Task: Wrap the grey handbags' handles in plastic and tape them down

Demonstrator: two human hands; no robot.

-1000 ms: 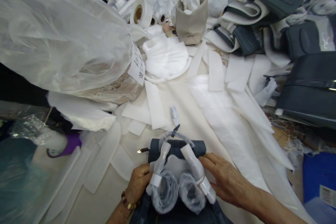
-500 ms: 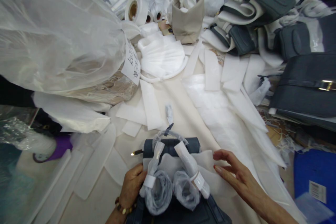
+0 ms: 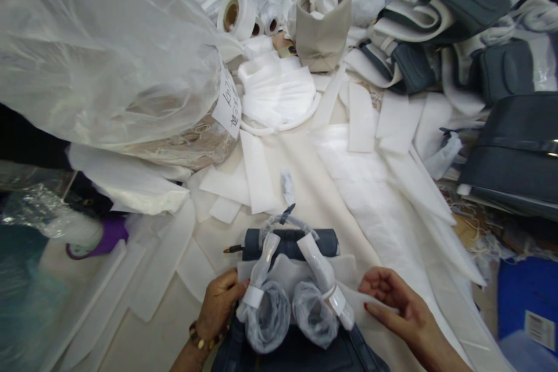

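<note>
A dark blue handbag (image 3: 291, 242) lies at the near edge of the table, its two handles (image 3: 322, 279) wrapped in clear plastic and white bands. A white foam sheet (image 3: 349, 285) lies tucked under the handles over the bag. My left hand (image 3: 218, 308), wearing a beaded bracelet, is closed on the bag's left side by the left handle. My right hand (image 3: 392, 308) pinches the right edge of the foam sheet, fingers curled.
A large clear plastic sack (image 3: 100, 52) with a paper label fills the left. White foam strips (image 3: 257, 171) litter the cream table. Tape rolls (image 3: 238, 11) and a beige bag (image 3: 325, 29) stand at the back. Dark blue bags (image 3: 514, 145) pile on the right.
My right hand left the right handle, swung out to the right with fingers spread, then curled onto the foam sheet's edge. My left hand stayed at the bag.
</note>
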